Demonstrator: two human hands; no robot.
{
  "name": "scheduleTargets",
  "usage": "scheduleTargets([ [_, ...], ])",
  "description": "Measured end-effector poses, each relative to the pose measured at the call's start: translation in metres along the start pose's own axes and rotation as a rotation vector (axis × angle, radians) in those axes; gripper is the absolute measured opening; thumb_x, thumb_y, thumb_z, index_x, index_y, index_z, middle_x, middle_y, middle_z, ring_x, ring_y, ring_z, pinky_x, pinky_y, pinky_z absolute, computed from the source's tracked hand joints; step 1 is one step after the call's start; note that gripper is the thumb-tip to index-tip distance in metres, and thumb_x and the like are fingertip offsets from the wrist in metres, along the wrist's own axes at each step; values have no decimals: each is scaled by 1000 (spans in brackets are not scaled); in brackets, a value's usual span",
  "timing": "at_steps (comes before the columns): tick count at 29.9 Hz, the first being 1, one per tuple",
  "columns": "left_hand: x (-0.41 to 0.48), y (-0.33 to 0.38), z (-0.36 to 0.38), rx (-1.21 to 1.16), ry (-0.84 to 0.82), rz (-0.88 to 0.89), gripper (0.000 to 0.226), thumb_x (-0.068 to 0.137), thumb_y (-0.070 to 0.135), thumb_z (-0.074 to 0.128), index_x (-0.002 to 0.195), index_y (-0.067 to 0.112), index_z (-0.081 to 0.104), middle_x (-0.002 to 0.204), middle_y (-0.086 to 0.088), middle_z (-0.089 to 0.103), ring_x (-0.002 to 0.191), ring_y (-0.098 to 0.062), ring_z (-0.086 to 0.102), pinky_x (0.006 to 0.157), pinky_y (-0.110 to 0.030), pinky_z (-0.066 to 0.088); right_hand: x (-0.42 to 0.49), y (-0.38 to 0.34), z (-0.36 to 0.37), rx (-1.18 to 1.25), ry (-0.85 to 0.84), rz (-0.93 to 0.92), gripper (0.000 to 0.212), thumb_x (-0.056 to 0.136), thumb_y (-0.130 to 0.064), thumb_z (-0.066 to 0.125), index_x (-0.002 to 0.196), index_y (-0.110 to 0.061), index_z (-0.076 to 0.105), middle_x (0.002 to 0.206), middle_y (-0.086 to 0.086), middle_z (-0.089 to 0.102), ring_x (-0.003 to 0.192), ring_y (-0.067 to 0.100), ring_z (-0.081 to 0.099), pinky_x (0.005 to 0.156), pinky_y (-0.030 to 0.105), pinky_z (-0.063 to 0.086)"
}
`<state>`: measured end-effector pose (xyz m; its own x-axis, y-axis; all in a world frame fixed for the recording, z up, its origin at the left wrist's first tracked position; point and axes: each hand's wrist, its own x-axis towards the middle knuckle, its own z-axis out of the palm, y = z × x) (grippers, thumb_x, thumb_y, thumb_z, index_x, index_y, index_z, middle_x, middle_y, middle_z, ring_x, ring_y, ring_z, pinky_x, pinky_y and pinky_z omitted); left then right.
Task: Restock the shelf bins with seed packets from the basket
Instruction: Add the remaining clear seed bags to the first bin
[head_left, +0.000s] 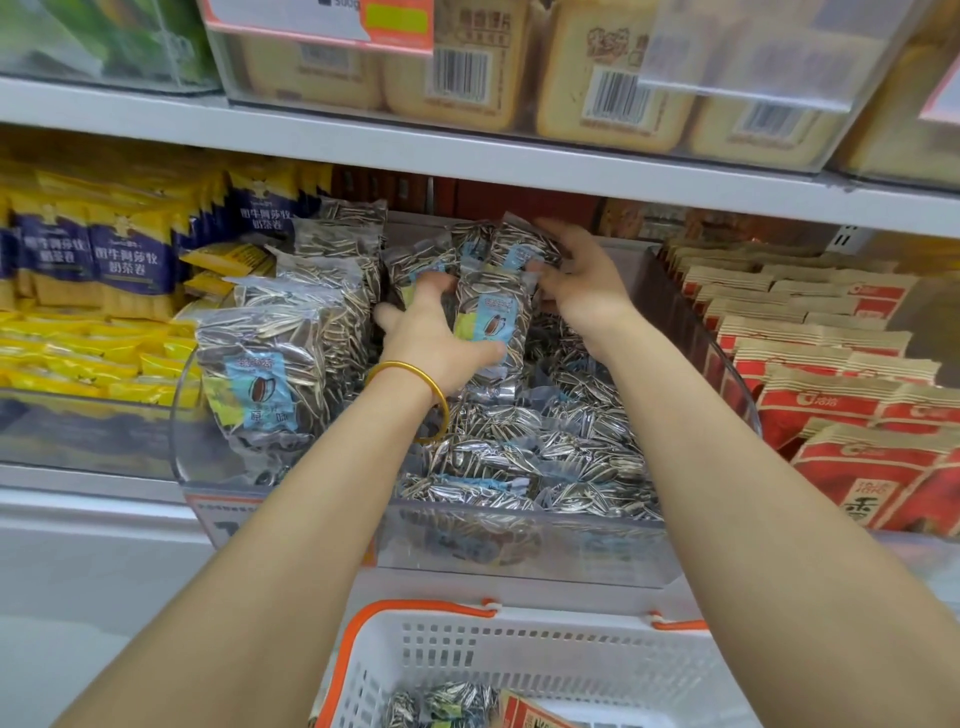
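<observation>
Clear bin (571, 551) of seed packets (519, 457)

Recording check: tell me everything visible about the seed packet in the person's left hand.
The seed packet is a clear plastic bag of striped sunflower seeds with a pale blue label showing a dark seed. It stands upright, slightly tilted, above the loose packets in the clear bin. The left hand grips it, thumb across its lower front, fingers behind its left edge. The right hand holds the rear packet just behind it.
</observation>
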<state>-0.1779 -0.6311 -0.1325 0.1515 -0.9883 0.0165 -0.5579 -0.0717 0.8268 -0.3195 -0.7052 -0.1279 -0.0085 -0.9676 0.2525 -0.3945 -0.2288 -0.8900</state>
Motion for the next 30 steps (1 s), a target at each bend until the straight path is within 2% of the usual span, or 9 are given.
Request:
scheduleTargets([
  [3, -1, 1, -5, -21, 15, 43, 75, 71, 30, 80, 132, 26, 38, 133, -8, 23, 81, -18, 42, 61, -9, 40, -1, 4, 1, 107, 60, 30, 49, 88, 2, 58, 130, -19, 42, 132, 0, 47, 125, 25, 49, 101, 48, 45],
  [7, -2, 1, -9, -20, -17, 66, 74, 70, 26, 81, 129, 22, 38, 133, -9, 21, 93, -19, 38, 46, -4, 37, -3, 4, -1, 232, 64, 81, 28, 92, -5, 56, 111, -22, 43, 130, 5, 54, 105, 28, 60, 81, 44, 53],
  [11, -4, 1, -12, -38, -27, 79, 74, 68, 23, 82, 126, 19, 37, 136, -3, 23, 109, -21, 40, 61, -12, 36, -5, -1, 0, 232, 69, 26, 25, 93, -4, 54, 107, -23, 48, 128, 5, 56, 95, 24, 59, 71, 38, 51],
  [13, -5, 2, -12, -64, -44, 80, 71, 66, 21, 83, 121, 20, 38, 122, 1, 25, 100, -17, 38, 66, -16, 35, -5, -2, 3, 240, 108, 37, 26, 92, -2, 55, 107, -21, 48, 126, 7, 56, 97, 24, 58, 77, 38, 51],
  [16, -7, 3, -9, -74, -93, 126, 65, 66, 17, 83, 107, 24, 34, 116, 1, 26, 98, -16, 38, 54, -4, 34, -7, -2, 10, 204, 75, 29, 28, 89, 4, 54, 108, -17, 52, 123, 9, 55, 115, 24, 55, 90, 35, 49],
  [20, -6, 2, -5, -146, -182, 85, 69, 75, 17, 74, 129, 15, 30, 121, -2, 40, 88, -12, 49, 52, -10, 38, -9, -8, 12, 146, 15, 48, 40, 90, 12, 43, 122, -10, 55, 121, 8, 55, 106, 16, 55, 90, 29, 48],
  [24, -5, 0, -4, -214, -158, 76, 68, 81, 9, 67, 126, 20, 18, 95, 5, 37, 65, -1, 37, 41, -6, 37, -15, -13, 7, 136, -5, 125, 30, 98, -8, 44, 119, -23, 60, 126, 2, 58, 117, 20, 55, 101, 42, 46],
  [27, -5, 0, -2, -247, -168, 49, 92, 81, 8, 66, 146, 18, 1, 105, 4, 37, 64, 1, 36, 40, -3, 36, -22, -21, 3, 108, -35, 233, 41, 101, -36, 38, 140, -24, 43, 146, -1, 42, 132, 21, 40, 107, 37, 35],
  [30, -6, 1, -3, -290, -179, 43, 90, 80, 7, 66, 147, 20, 7, 115, 0, 49, 74, -3, 48, 41, -2, 37, -29, -20, 13, 180, -17, 272, 58, 99, -52, 31, 149, -26, 22, 153, 1, 32, 138, 25, 33, 113, 48, 28],
])
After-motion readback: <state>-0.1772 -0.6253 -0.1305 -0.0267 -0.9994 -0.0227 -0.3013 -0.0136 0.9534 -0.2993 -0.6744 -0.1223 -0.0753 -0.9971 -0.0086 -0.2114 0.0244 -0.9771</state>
